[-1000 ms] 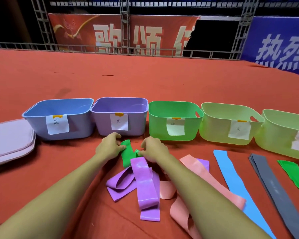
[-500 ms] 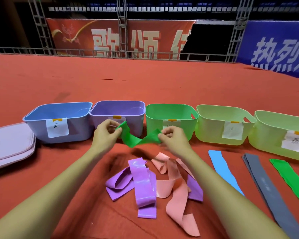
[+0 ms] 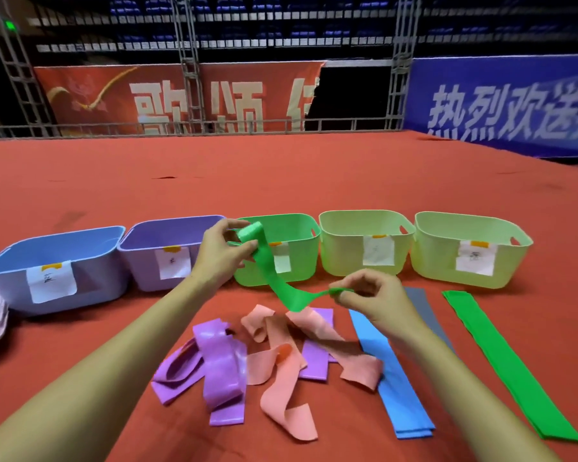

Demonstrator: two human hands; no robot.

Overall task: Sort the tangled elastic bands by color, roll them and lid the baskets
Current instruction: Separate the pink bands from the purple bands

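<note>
Hands [image 3: 221, 251] [image 3: 372, 296] pinch opposite ends of the green band [image 3: 277, 281], lifted before the green basket [image 3: 301, 228]

Green band held up, the rest loose below

The green band [image 3: 282, 288] sags twisted between both grips, one end partly rolled. Below lie tangled purple bands [image 3: 219, 365] and pink bands [image 3: 282, 371]; right of these, flat blue band [image 3: 387, 371], grey band [image 3: 422, 308], second green band [image 3: 504, 361]. Five baskets [image 3: 364, 248] stand unlidded behind.

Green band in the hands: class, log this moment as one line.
left hand: grips rolled end | right hand: pinches other end | green band: raised, partly rolled | green basket: unlidded
</note>
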